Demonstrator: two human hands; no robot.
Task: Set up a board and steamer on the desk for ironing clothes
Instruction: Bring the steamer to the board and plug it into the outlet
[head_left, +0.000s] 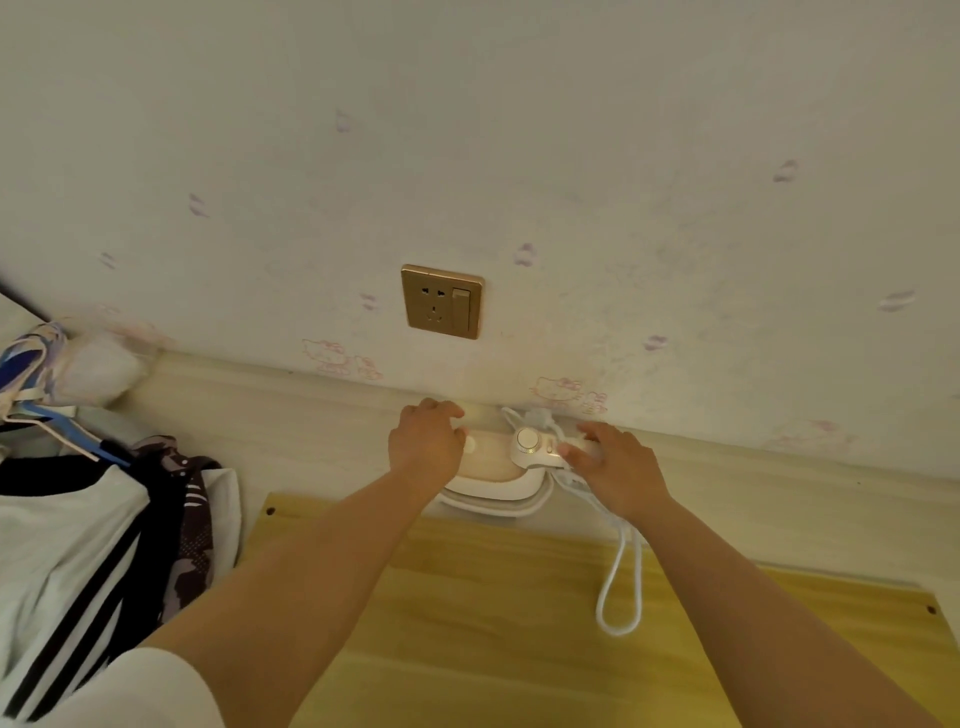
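Steamer (498, 467) sits at the far edge of the desk (311, 415) against the wall, right between both hands, long axis running left-right so each hand takes one end. Left hand (426, 441) has fingers curled over the steamer's left end, gripping it; right hand (613, 460) lies on the handle end at right, fingers bent down over the handle beside the round dial (528, 440), likely gripping, though the thumb is hidden. Both hands are equally near, both touching. White power cord (618, 582) trails from under the right hand back toward the person in a long loop over the wooden board (467, 597), which lies flat just nearer than the hands. Plug end not clear; a bundle of cord sits just beyond the right hand at the wall. Wall socket (442, 301), gold plate with switch, is above and just beyond the left hand. Steamer body is smooth glossy white plastic with a pale tan top panel, flat rounded base. Board is light yellow wood grain with screw holes at the corners. Clothes (78, 545), white with black stripes, lie well left of the left arm. Judgement: steamer placed, plugging in probably next.
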